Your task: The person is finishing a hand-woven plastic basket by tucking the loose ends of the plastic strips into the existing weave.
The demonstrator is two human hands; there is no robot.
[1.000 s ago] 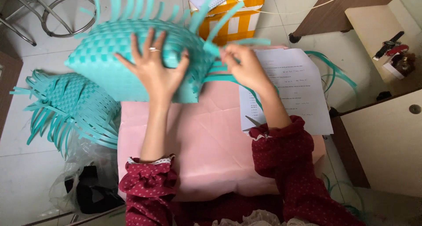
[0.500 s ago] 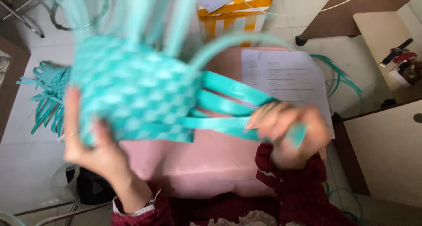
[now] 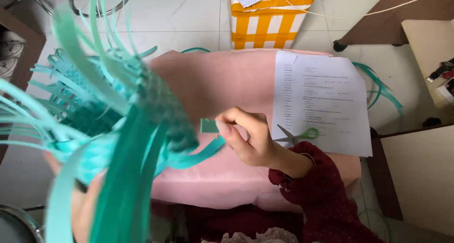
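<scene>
my right hand (image 3: 253, 139) pinches a teal strip end (image 3: 209, 125), fingers curled closed, over the pink table's (image 3: 227, 82) middle. my left hand (image 3: 85, 210), blurred, holds the woven teal piece (image 3: 118, 129) at the left edge; its grip unclear.

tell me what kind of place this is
Probably a room at home used for craft work. A pink-covered table stands on a pale tiled floor, with scissors and a printed sheet on it. The right hand pinches a strip of a teal woven piece.
</scene>
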